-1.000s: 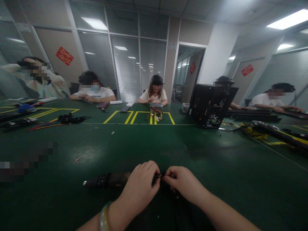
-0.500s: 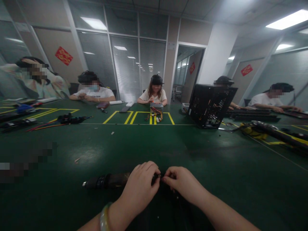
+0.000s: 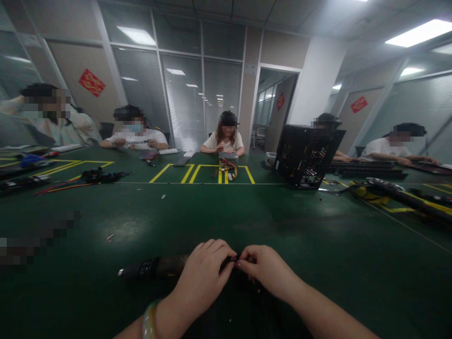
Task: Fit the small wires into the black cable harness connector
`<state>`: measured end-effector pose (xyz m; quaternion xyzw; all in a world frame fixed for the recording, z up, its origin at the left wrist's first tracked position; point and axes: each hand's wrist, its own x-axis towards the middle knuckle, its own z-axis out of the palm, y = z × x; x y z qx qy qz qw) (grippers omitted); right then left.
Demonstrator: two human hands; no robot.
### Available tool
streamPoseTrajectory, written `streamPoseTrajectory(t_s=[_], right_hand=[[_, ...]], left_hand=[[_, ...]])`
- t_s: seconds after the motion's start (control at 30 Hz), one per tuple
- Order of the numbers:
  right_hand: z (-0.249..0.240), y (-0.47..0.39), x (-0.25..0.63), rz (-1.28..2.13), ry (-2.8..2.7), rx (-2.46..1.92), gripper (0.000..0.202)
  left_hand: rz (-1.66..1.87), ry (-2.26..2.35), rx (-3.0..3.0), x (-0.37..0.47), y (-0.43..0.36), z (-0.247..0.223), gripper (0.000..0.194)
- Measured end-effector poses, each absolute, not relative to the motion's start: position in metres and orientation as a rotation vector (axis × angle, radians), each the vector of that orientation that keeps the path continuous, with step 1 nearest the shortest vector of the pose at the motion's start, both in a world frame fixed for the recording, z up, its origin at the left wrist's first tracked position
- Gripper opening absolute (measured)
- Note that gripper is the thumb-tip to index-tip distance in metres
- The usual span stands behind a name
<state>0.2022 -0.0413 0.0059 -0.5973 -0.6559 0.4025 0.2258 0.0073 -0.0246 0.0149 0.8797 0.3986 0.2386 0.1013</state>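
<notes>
Dark, barrel-shaped tool with black rings and a bright silver tip [image 3: 155, 268] lies on the glossy green tabletop [image 3: 197, 214] at lower centre-left of the frame, its right end hidden behind the left hand [image 3: 208, 266]. That hand's thumb and forefinger grip a small blackish piece with a metallic glint [image 3: 233, 258], at lower centre; most of it is covered, and its shape is hard to make out. Just beside it, the right hand [image 3: 264, 268] is closed in a pinch, but whether it grips the same piece cannot be told. Below the hands, shadow swallows all detail. A pale green-and-amber bangle [image 3: 149, 320] is cut off by the bottom edge. At far left, coarse blocks blur a long dark shape [image 3: 35, 240]. Toward the upper right, an upright black metal computer case [image 3: 300, 157] partly hides a co-worker [image 3: 326, 121].
</notes>
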Motion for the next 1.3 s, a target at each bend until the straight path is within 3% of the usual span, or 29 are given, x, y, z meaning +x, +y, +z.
streamPoseTrajectory(t_s=[0.5, 1.3], right_hand=[[-0.006, -0.037, 0.205, 1.115, -1.762, -1.6, 0.014], [0.008, -0.036, 0.205, 0.814, -1.969, -1.555, 0.011]], left_hand=[[0.708, 1.143, 2.578, 0.005, -0.022, 0.016, 0.011], [0.69, 1.178, 2.578, 0.006, -0.023, 0.016, 0.01]])
